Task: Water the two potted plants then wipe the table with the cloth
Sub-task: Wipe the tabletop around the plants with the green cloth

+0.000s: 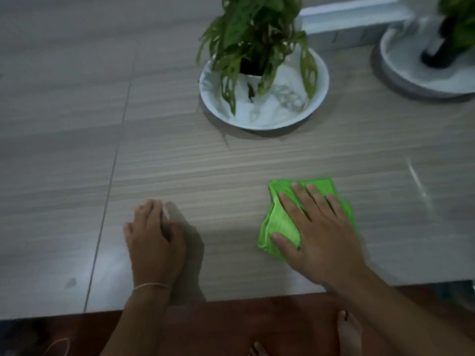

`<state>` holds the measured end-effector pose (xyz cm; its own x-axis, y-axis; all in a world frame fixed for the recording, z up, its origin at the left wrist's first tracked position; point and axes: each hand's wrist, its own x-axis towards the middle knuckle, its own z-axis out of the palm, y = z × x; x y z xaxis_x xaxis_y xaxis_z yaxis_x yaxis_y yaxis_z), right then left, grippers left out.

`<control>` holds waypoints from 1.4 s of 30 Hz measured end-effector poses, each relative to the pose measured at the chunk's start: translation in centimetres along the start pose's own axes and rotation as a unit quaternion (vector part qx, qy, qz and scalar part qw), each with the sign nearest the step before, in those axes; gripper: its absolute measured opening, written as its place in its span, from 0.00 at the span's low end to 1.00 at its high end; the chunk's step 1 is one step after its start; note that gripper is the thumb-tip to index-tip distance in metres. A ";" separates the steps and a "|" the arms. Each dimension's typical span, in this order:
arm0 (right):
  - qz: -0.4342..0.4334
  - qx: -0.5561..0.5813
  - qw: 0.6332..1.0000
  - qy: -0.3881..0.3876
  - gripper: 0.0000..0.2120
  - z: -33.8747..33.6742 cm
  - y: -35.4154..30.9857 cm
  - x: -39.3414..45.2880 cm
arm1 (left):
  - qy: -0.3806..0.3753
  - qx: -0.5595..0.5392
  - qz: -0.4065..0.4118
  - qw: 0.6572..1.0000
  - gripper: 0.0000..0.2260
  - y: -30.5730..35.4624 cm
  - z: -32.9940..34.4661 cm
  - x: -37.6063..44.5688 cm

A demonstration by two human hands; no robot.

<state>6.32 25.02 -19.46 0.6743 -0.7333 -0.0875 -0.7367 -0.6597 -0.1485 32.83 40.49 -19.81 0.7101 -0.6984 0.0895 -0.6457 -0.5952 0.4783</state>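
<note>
1. The green cloth (281, 222), folded, lies on the desk (205, 170) toward 4 o'clock, its long axis running from 7 to 1 o'clock; much of it is hidden under the right hand (316, 227).
2. The right hand presses flat on it, fingers straight and spread.
3. The left hand (154, 235), at 7 o'clock, rests on the desk with fingers curled, holding nothing visible.
4. A potted plant (257, 39) stands in a white dish (318, 98) at 12 o'clock.
5. A second plant (457, 27), at 2 o'clock, is cut off and blurred.
</note>
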 end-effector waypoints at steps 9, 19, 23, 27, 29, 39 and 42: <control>0.124 -0.023 0.992 0.025 0.39 -2.9 17.1 -1.0 | -0.039 -0.012 0.235 0.971 0.24 23.1 13.1 1.7; 0.013 0.003 1.000 0.028 0.40 -4.0 21.5 6.2 | -0.032 0.045 0.142 0.988 0.27 26.5 16.2 3.2; 0.004 0.039 0.998 0.056 0.38 -3.8 20.4 15.1 | -0.037 0.030 0.140 0.989 0.28 26.7 16.0 3.4; 0.023 0.047 0.998 0.036 0.39 -4.5 20.2 22.7 | -0.017 0.013 0.143 0.990 0.28 26.7 16.2 3.5; 0.029 0.048 0.998 0.032 0.39 -4.8 20.2 24.5 | -0.006 0.007 0.151 0.988 0.27 26.8 16.2 3.6; 0.030 0.061 0.997 0.039 0.37 -4.6 20.2 24.3 | 0.016 0.021 0.161 0.987 0.27 26.5 16.6 3.6; 0.041 0.060 0.997 0.038 0.36 -4.3 20.1 22.9 | 0.005 0.033 0.163 0.986 0.28 26.4 16.4 3.5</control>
<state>6.68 -5.73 -20.19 0.6037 -0.7966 -0.0306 -0.7743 -0.5768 -0.2603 13.65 15.79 -21.19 0.4651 -0.8527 0.2379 -0.8562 -0.3651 0.3655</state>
